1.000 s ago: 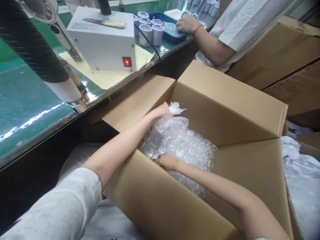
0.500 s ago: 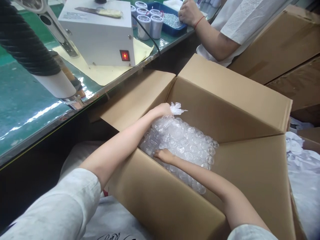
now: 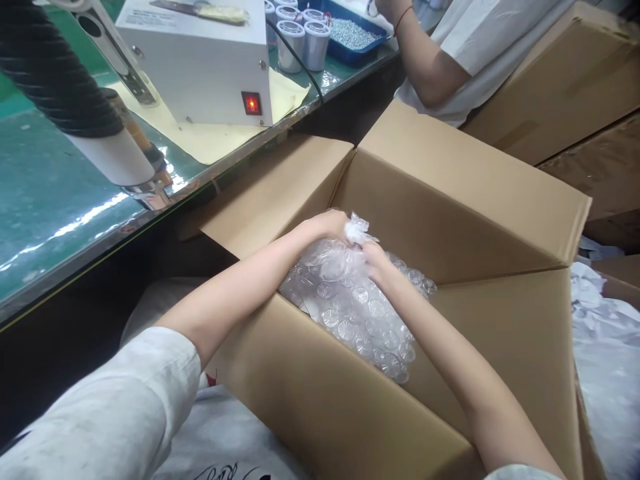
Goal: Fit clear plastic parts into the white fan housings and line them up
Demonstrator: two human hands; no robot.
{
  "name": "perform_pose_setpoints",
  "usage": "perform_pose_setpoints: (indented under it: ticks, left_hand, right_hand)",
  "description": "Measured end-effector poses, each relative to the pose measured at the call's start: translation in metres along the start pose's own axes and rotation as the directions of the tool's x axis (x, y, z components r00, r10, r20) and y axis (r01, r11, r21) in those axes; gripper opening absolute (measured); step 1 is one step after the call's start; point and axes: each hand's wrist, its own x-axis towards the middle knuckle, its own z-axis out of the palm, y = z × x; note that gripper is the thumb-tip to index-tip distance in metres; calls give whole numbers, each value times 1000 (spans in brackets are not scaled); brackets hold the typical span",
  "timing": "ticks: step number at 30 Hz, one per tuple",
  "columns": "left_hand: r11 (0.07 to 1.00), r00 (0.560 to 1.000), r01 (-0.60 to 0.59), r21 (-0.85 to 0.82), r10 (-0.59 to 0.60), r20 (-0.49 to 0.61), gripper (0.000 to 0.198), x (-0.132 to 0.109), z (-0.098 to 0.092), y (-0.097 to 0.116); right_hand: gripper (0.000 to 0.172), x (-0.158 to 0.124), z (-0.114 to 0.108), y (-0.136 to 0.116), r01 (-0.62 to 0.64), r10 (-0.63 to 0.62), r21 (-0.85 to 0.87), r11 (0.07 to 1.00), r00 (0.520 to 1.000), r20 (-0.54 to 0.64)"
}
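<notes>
A clear plastic bag [image 3: 345, 300] full of round, transparent plastic pieces lies inside an open cardboard box [image 3: 505, 333]. My left hand [image 3: 334, 225] is closed around the bag's gathered neck, and the crumpled end sticks out past the fist. Close beside it, my right hand [image 3: 376, 261] is closed on the plastic at the same neck, just below the crumpled end. The fingertips of both hands are partly hidden. The round pieces sit packed in rows under the film.
Along the left runs a green-topped workbench [image 3: 40, 200] with a white machine [image 3: 200, 73], its red switch lit, and a black hose [image 3: 55, 80]. White tubs [image 3: 291, 47] and a blue tray [image 3: 357, 47] of small pieces stand farther back. A co-worker's arm [image 3: 425, 63] is beyond the box; cartons [image 3: 565, 73] stand right.
My right hand has moved from the near side of the bag up to its neck, beside my left hand. The left hand keeps its hold, slightly lower and farther right.
</notes>
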Motion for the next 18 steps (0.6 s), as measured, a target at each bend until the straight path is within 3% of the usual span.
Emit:
perform_pose_setpoints:
  ticks: [4, 9, 13, 18]
  left_hand:
    - [996, 992, -72, -57, 65, -108, 32, 6, 5, 0]
    - [998, 975, 28, -49, -38, -217, 29, 5, 5, -4]
    - [992, 925, 122, -21, -121, -359, 27, 2, -1, -5]
    - [986, 921, 159, -39, -163, -353, 26, 4, -5, -6]
  right_hand:
    - [30, 13, -8, -23, 23, -23, -4, 1000, 999, 23]
    - [43, 25, -10, -30, 100, -96, -113, 988, 995, 40]
    - [44, 4, 14, 8, 122, -66, -364, 923, 985, 162]
    - [28, -53, 61, 83, 243, 76, -724, 645, 923, 377]
